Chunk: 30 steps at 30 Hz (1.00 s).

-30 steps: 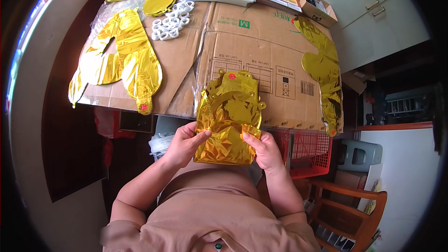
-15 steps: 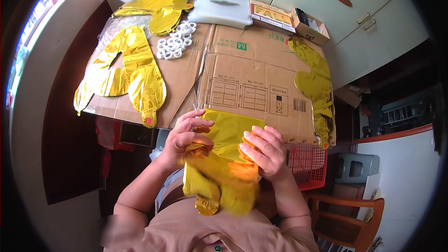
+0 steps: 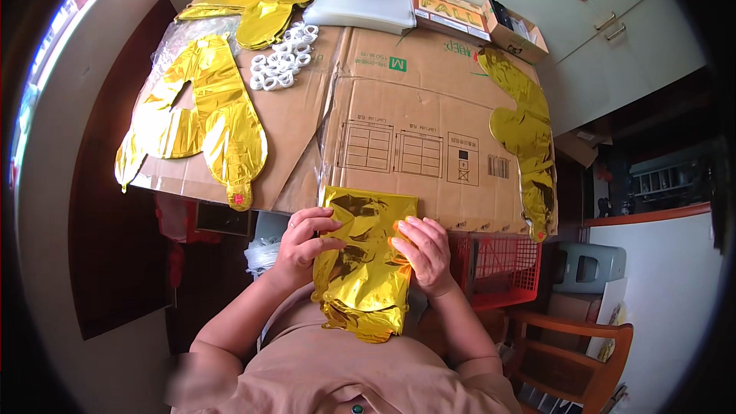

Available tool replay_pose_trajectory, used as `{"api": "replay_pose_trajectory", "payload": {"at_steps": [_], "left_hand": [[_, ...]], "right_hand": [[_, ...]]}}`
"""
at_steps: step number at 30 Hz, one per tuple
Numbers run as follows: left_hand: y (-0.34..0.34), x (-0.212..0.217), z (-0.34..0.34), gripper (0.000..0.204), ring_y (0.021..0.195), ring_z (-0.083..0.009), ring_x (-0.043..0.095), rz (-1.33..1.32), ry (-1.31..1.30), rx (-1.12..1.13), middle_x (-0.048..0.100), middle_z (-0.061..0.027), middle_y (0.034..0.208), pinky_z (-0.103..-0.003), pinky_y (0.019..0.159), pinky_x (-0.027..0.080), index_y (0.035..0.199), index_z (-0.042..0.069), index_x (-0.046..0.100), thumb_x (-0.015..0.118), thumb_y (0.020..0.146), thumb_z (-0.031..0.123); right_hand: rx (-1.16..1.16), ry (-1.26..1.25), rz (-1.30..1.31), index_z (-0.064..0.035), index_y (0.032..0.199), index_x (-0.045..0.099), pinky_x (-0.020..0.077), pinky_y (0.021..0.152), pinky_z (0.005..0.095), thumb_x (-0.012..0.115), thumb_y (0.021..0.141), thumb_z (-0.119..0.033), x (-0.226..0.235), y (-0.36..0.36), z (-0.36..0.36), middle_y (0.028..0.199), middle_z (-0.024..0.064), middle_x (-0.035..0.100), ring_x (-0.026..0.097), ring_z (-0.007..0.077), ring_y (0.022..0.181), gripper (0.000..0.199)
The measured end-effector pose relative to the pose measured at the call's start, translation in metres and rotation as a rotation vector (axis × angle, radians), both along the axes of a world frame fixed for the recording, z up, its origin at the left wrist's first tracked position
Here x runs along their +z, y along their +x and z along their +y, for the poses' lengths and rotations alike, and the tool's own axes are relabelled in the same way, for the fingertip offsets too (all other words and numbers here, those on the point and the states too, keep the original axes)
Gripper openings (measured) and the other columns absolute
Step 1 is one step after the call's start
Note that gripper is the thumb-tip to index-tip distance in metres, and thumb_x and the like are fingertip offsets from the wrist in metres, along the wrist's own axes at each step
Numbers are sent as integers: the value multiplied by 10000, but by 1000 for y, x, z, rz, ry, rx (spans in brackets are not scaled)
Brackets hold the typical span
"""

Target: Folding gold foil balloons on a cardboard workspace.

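While the head view looks down past the person's chest, the folded gold foil balloon (image 3: 366, 261) sits pressed between both hands at the near edge of the flattened brown cardboard sheet (image 3: 399, 100). The left hand (image 3: 300, 244) clamps its left side and the right hand (image 3: 423, 251) its right, fingers spread over the crinkled top. It looks feather-light, limp and slippery, easily creased or torn at the seams, so flat fingers along the folded edges seem the safest hold. Other flat gold balloons (image 3: 201, 111) and small white plastic rings (image 3: 280, 67) lie well apart on the cardboard.
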<state>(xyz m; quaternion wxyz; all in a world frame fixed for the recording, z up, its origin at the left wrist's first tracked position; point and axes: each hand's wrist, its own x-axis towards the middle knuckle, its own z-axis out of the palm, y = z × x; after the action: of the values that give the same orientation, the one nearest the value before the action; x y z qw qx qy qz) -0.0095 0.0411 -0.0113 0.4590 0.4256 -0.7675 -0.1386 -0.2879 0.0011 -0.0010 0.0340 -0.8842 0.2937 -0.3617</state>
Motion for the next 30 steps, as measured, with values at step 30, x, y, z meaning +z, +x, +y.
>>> {"api": "replay_pose_trajectory", "payload": {"at_steps": [30], "left_hand": [[-11, 4, 27, 411, 1046, -142, 646, 1398, 1291, -160, 658, -61, 1185, -322, 927, 515, 1288, 40, 577, 590, 1011, 343]], "right_hand": [[-97, 22, -128, -103, 968, 716, 534, 913, 433, 698, 821, -115, -1, -4, -6, 1119, 92, 670, 617, 301, 1058, 148]]}}
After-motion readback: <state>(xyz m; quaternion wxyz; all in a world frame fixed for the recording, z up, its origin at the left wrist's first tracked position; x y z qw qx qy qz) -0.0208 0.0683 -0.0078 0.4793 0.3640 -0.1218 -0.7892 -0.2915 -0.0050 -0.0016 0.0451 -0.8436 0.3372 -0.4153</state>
